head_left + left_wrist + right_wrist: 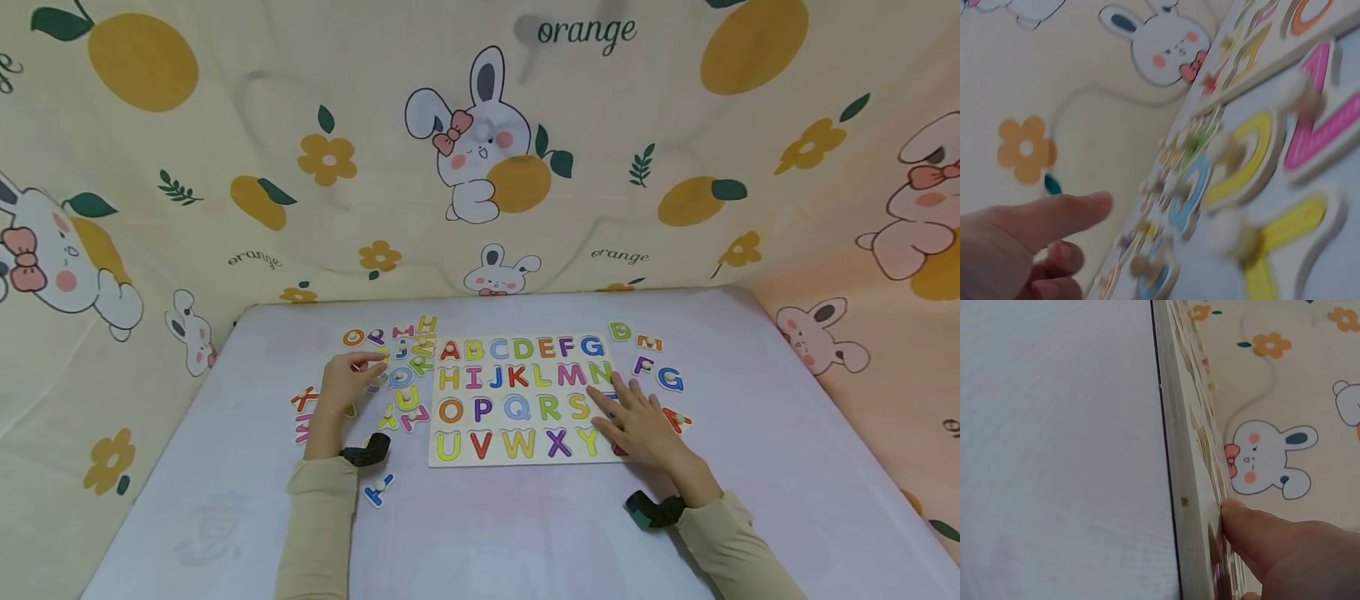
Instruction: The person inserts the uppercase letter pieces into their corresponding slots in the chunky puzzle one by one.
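Note:
A white alphabet board point(517, 464) with coloured letters in rows lies flat on the table. My right hand point(648, 425) rests on its right side, fingers spread over the ends of the lower rows. The right wrist view has a finger point(1254, 528) touching the board's top face. Left of the board, my left hand point(343, 392) hovers over loose knobbed letters, among them a yellow U point(407, 399) and a pink Z point(415, 418). One digit point(1066, 215) stretches out while the others bend beneath it; nothing shows between them in the left wrist view.
A blue T piece point(378, 490) lies by the left forearm. Right of the board are more loose letters, including a blue G point(670, 379) and a red A point(677, 420). Behind the table hangs a printed cloth point(600, 108). Each wrist wears a black strap device point(367, 450).

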A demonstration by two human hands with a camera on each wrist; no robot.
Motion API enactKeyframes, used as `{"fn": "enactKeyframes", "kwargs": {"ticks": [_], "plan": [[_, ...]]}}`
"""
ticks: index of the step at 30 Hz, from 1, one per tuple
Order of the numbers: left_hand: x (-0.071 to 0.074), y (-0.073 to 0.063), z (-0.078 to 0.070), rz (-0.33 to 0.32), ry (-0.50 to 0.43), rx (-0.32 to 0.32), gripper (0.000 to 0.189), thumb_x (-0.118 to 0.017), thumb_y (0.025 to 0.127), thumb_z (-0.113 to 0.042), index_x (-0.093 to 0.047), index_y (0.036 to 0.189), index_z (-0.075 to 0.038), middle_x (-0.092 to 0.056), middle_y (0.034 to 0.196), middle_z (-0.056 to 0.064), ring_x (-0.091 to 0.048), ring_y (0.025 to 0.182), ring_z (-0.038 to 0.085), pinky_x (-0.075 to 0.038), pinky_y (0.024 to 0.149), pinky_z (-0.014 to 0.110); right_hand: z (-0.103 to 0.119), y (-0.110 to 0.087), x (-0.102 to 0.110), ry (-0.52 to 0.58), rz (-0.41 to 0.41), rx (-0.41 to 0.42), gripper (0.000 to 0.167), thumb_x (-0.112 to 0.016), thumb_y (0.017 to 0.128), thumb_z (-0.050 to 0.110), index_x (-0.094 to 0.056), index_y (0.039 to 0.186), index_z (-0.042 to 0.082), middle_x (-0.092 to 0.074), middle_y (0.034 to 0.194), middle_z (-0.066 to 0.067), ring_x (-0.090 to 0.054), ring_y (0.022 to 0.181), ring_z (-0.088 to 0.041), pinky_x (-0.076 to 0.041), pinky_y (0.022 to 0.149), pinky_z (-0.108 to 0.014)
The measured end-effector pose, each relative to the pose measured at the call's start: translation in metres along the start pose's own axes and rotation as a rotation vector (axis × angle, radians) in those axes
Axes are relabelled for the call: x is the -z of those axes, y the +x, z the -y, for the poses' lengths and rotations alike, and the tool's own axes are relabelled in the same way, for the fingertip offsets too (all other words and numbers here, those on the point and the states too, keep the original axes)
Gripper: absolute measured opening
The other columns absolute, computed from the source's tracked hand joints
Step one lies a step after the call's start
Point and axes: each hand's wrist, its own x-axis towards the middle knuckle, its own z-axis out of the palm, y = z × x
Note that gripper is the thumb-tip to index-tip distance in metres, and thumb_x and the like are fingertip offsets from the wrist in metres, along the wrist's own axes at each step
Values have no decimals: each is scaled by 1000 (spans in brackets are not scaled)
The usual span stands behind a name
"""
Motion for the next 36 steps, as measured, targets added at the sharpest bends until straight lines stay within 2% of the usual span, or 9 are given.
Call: {"fn": "enactKeyframes", "kwargs": {"ticks": [4, 8, 12, 15, 26, 30, 36], "plan": [[8, -1, 10, 37, 10, 55, 29, -67, 89, -22, -71, 112, -5, -41, 67, -4, -37, 63, 12, -29, 54, 22, 0, -1, 2, -4, -5, 8, 57, -48, 98, 43, -36, 149, 19, -16, 158, -27, -13, 142, -57, -11, 109, -74], [16, -3, 17, 67, 9, 84, 30, -68, 89, -22, -71, 113, -4, -42, 68, -2, -39, 65, 13, -30, 54, 23, 1, -3, 3, 2, 0, 7, 57, -48, 98, 42, -37, 149, 19, -16, 158, -28, -13, 142, -58, -11, 109, -74], [18, -3, 18, 134, 18, 100, 32, -68, 89, -25, -70, 115, -5, -43, 71, -1, -41, 69, 15, -32, 56, 24, 2, -4, 4, 7, 0, -5, 58, -49, 98, 43, -36, 149, 19, -15, 159, -27, -12, 143, -57, -10, 109, -74], [18, -2, 17, 157, 24, 104, 34, -69, 88, -26, -70, 115, -5, -43, 71, -1, -41, 69, 15, -32, 56, 24, 3, -4, 4, 6, -2, -11, 58, -49, 98, 43, -36, 149, 19, -15, 159, -26, -12, 143, -57, -10, 109, -74], [15, -5, 16, 150, 17, 101, 29, -70, 88, -21, -72, 109, -3, -43, 67, -4, -40, 63, 11, -31, 54, 22, 0, -2, 1, 3, -3, 0, 59, -49, 97, 45, -36, 149, 20, -15, 159, -27, -12, 142, -58, -10, 109, -75], [14, -5, 19, 142, 18, 86, 27, -69, 88, -21, -72, 108, -2, -44, 68, -4, -40, 65, 12, -31, 55, 22, 1, -2, 2, 8, -4, 1, 59, -49, 97, 44, -36, 149, 19, -15, 159, -27, -12, 143, -57, -9, 109, -75], [14, -5, 20, 135, 26, 108, 29, -68, 89, -23, -71, 111, -4, -45, 71, -2, -42, 69, 14, -32, 57, 23, 3, -1, 2, 15, 0, 3, 59, -50, 97, 44, -36, 149, 20, -15, 159, -27, -12, 143, -57, -9, 109, -74]]}}
